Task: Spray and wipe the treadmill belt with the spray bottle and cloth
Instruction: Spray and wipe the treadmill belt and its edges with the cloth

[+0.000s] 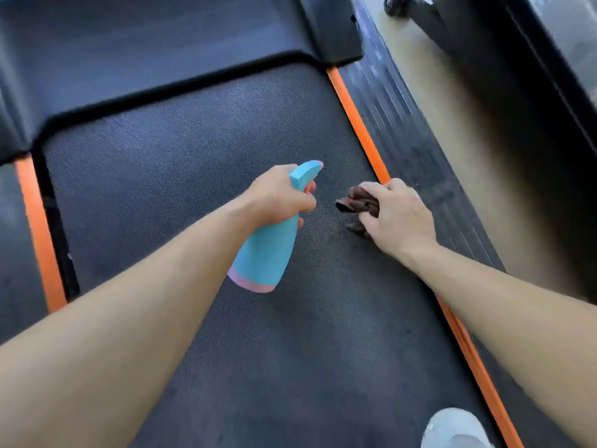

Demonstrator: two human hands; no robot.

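- Turquoise plastic with a pink band at its base, the spray bottle (266,250) shows in the head view above the middle of the treadmill belt (193,140). Its nozzle points far and slightly right, and its base tilts back toward the near side.
- The left hand (279,197) is wrapped round the bottle's neck just under the spray head, with fingers curled at the trigger. Whether the trigger is squeezed I cannot tell.
- The bottle looks light, rigid and smooth. The narrow neck is the sound place to hold it, since the wider body would likely slip in a damp palm. Its opaque wall hides how full it is.
- The brown cloth (357,202) is bunched in the right hand (399,218), whose fingers curl over it. It sits low at the belt, just right of the nozzle and beside the right orange strip (355,124). Whether it actually touches the belt I cannot tell.
- Soft and limp, the cloth will probably fold and drag on the belt's rough weave. A gathered wad under the palm, as here, should press more firmly than a loose corner.
- The belt is dark and finely textured, and I judge it grippy rather than slick.
- On the far side lies the black motor cover (145,43). A second orange strip (38,234) runs down the left, and a pale shoe (455,428) shows at the near right.
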